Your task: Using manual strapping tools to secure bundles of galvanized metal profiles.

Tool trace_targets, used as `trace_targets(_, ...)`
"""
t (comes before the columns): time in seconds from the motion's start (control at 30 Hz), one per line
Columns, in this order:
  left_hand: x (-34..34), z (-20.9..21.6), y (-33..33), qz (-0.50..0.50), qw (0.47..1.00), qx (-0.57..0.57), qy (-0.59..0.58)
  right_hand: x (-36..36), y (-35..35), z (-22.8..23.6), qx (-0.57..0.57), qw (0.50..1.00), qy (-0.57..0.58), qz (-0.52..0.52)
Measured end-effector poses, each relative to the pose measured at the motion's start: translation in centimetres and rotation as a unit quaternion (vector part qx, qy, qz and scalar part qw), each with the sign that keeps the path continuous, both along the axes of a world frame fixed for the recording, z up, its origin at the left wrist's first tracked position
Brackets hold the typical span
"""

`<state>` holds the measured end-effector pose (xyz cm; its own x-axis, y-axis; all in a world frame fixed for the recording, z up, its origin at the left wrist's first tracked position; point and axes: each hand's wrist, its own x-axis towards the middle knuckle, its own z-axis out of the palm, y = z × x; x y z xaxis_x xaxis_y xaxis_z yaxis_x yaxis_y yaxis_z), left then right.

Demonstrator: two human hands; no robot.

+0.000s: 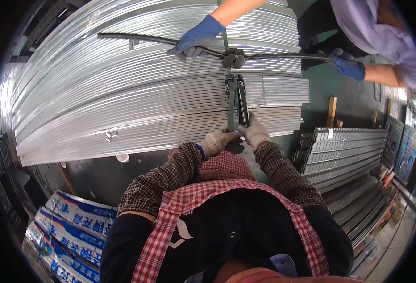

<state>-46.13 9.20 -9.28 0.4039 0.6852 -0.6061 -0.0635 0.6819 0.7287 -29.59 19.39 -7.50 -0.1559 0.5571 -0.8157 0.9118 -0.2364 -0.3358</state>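
Observation:
My left hand (pixel 217 143), in a pale knit glove with a dark palm, is closed at the lower end of a grey-green strip (pixel 231 113); whether that is strap or handle I cannot tell. My right hand (pixel 255 132), also gloved, grips the black handle of a strapping tensioner (pixel 242 101). This tool lies on a wide stack of silvery metal profiles (pixel 170 94). A green strap (pixel 225 37) crosses the stack just beyond it. There, a co-worker's blue-gloved hands (pixel 198 37) hold the two spread long black arms of a strap sealer (pixel 234 59), its head on the strap line.
The co-worker stands at the far right. Slatted metal panels (pixel 345 148) lean at the right, above more long bundles (pixel 368 207). Blue-and-white printed packages (pixel 76 231) lie at the lower left. A small bright metal piece (pixel 109 136) rests on the stack's left part.

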Motion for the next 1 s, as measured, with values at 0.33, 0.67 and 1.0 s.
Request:
trace_targets(0.33, -4.4, 1.2, -1.2, 0.034, 0.978, -0.194, -0.062, 0.2, -0.1, -3.4, -0.002, 0.998, -0.057, -0.02)
trace_targets(0.67, -5.8, -0.3, -2.6, -0.07, 0.996, 0.02, 0.045, -2.7, 0.7, 0.9, -0.021, 0.994, -0.111, 0.012)
trace_targets(1.0, -7.0, 1.0, -2.2, -0.021, 0.987, -0.01, 0.16, -0.9, 0.6, -3.0, 0.019, 0.996, -0.053, 0.065)
